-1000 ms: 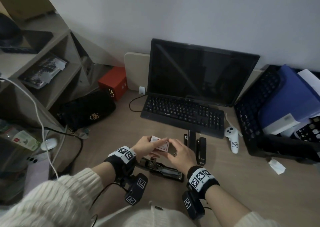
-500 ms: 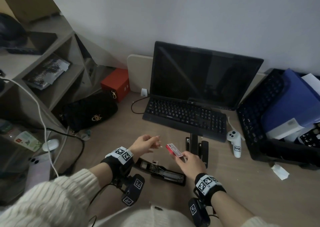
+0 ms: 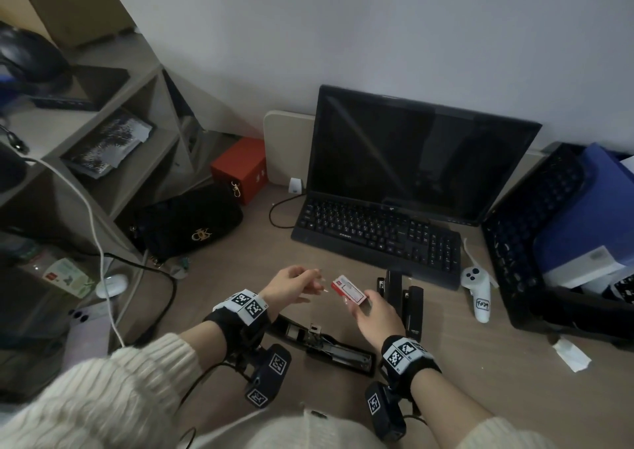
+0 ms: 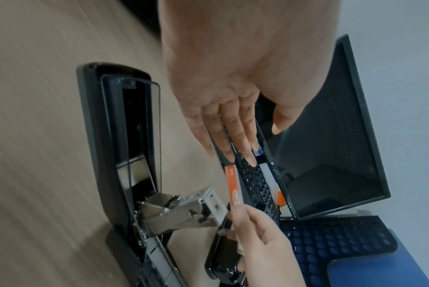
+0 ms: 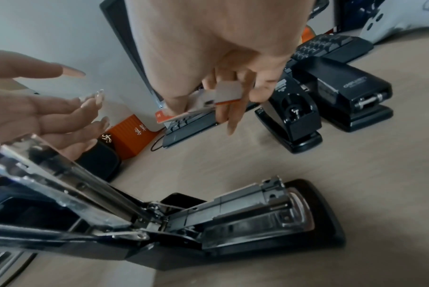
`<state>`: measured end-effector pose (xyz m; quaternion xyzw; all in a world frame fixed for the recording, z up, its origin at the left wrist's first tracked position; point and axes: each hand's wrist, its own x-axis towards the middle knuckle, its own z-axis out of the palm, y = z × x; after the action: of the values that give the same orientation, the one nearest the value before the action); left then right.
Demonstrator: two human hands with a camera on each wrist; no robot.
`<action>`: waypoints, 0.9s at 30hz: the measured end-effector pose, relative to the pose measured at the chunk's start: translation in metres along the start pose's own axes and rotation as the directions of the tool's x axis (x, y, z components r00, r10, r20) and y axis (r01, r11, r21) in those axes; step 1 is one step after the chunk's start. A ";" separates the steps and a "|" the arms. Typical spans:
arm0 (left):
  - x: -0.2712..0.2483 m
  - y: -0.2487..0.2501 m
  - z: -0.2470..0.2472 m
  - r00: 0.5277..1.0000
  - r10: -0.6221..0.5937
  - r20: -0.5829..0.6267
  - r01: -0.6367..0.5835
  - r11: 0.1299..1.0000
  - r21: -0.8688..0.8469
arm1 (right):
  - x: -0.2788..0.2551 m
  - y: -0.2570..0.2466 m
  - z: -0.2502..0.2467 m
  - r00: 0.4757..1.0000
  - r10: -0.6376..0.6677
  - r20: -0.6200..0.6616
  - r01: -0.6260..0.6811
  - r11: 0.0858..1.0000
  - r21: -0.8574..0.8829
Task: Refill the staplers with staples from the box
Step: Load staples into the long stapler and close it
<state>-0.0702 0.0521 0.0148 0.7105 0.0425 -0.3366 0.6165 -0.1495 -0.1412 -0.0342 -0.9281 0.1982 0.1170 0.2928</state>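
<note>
My right hand (image 3: 356, 303) pinches a small red and white staple box (image 3: 348, 289) above the desk; the right wrist view shows the box (image 5: 223, 95) between its thumb and fingers. My left hand (image 3: 317, 280) hovers just left of the box with its fingers straight and nothing in it. Below both hands a black stapler (image 3: 326, 342) lies swung wide open, its metal staple channel (image 5: 245, 215) bare. Two more black staplers (image 3: 394, 290) (image 3: 413, 308) stand closed to the right of the box, in front of the keyboard.
A keyboard (image 3: 377, 236) and dark monitor (image 3: 418, 157) sit behind the hands. A white controller (image 3: 477, 290) and a black crate (image 3: 514, 242) holding a blue folder are at right. A black bag (image 3: 192, 222), a red box (image 3: 240, 170) and cables lie at left.
Both hands held the box together a second ago. The left hand has let go and drawn left with fingers spread; the right hand keeps the box, turned red side up.
</note>
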 end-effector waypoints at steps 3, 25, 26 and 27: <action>0.001 -0.002 -0.003 1.000 0.017 -0.021 -0.017 1.000 0.002 | 0.002 0.002 0.006 0.999 0.018 0.033 -0.018 1.000 0.000; 0.001 -0.015 -0.047 0.951 -0.200 0.236 -0.138 0.409 0.902 | -0.026 0.039 0.023 0.927 -0.034 0.372 0.168 0.927 -0.335; 0.001 -0.017 -0.046 0.951 -0.199 0.235 -0.137 0.412 0.901 | -0.026 0.040 0.025 0.933 -0.030 0.358 0.157 0.931 -0.330; 0.001 -0.019 -0.045 0.951 -0.200 0.237 -0.137 0.413 0.900 | -0.027 0.041 0.025 0.937 -0.031 0.347 0.152 0.932 -0.328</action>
<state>-0.0589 0.0972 -0.0017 0.8674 -0.2296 -0.4234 0.1247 -0.1938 -0.1489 -0.0659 -0.9399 0.0774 0.2928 0.1579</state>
